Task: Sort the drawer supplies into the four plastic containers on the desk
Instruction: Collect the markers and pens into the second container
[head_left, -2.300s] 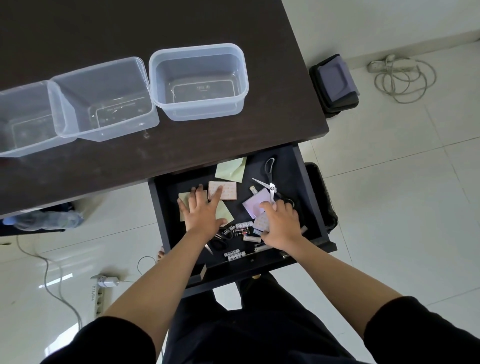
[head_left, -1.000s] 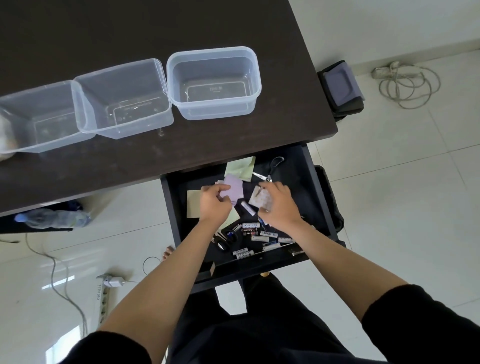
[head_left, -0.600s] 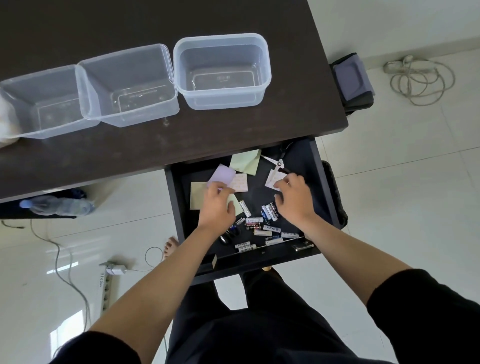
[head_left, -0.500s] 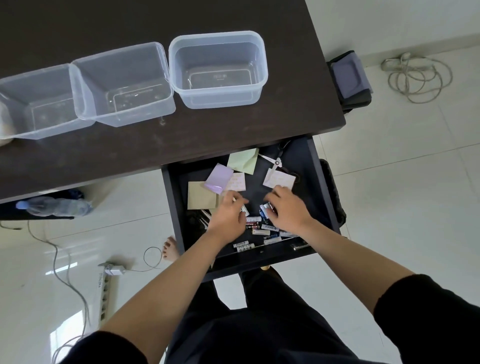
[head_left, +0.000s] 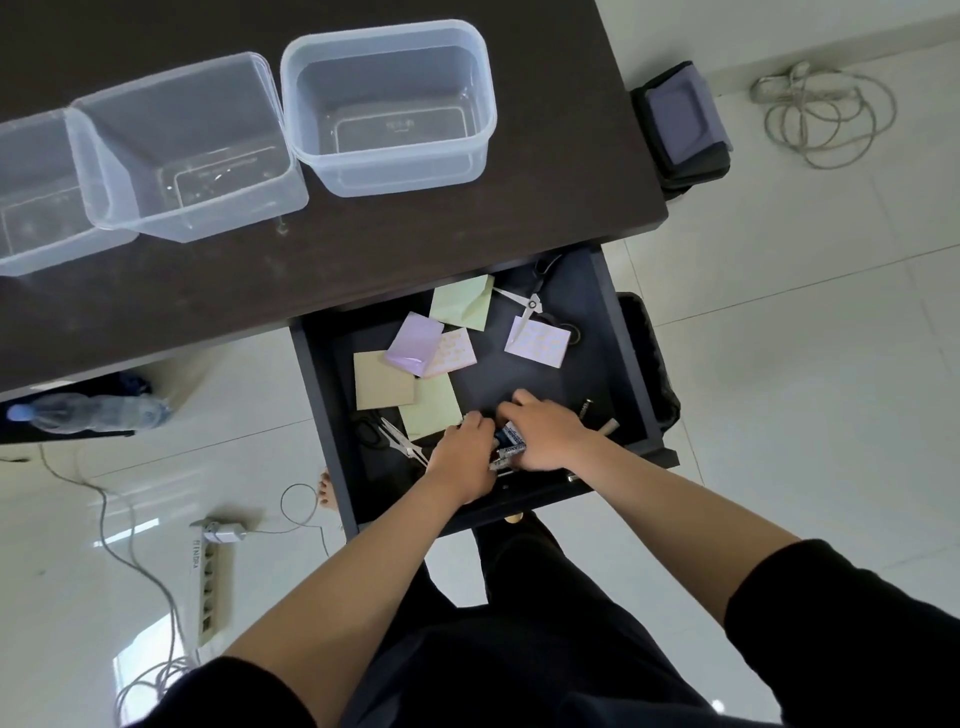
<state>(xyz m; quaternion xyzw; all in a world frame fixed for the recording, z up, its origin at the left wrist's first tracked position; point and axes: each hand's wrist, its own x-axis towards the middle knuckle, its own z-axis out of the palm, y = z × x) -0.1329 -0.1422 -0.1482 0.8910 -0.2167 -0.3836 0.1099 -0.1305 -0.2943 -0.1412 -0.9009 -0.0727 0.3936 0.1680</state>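
Containers (head_left: 387, 104) on desk (head_left: 545, 171); drawer (head_left: 623, 332) below holds notes (head_left: 415, 343), probably batteries (head_left: 511, 441).

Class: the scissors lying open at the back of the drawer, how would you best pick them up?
Probably grip the scissors at the pivot screw, from above. The blades are spread, one tip resting on the patterned note, and the black handles lie close beneath the desk edge.

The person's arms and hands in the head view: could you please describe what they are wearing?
Both forearms are bare. Black sleeves are pushed up to about the elbows. The left hand and right hand wear no gloves; no rings, watch or bracelets show on what is visible.
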